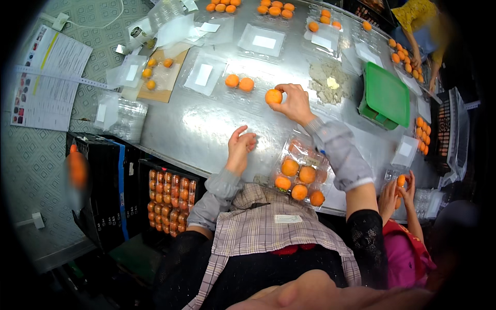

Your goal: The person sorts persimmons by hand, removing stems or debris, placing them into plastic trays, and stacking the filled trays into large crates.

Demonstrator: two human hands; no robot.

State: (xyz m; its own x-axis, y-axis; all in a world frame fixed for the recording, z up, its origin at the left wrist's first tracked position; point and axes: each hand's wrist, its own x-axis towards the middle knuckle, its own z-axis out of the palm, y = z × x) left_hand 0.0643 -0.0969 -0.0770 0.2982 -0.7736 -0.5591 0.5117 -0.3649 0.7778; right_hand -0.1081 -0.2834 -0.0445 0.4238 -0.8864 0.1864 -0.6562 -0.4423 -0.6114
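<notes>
My right hand (293,104) pinches an orange round fruit (273,96) between thumb and fingers, above the metal table (186,128). Just left of it, two such fruits (239,82) rest in a clear plastic tray (252,101). My left hand (239,149) is over the table with fingers apart and nothing in it. Close to my apron, a clear plastic clamshell (286,155) holds several orange fruits (307,174), one with green leaves at its edge. My right sleeve passes beside this clamshell. Behind the two fruits lies another clear tray with a white pad (204,74).
A green lidded bin (387,93) stands at the right. Several fruits lie on a cardboard sheet (166,85) at the left, beside stacked clear trays (130,120). A black crate (145,166) of packed fruit is lower left. Co-workers' hands (399,193) handle fruit at the right.
</notes>
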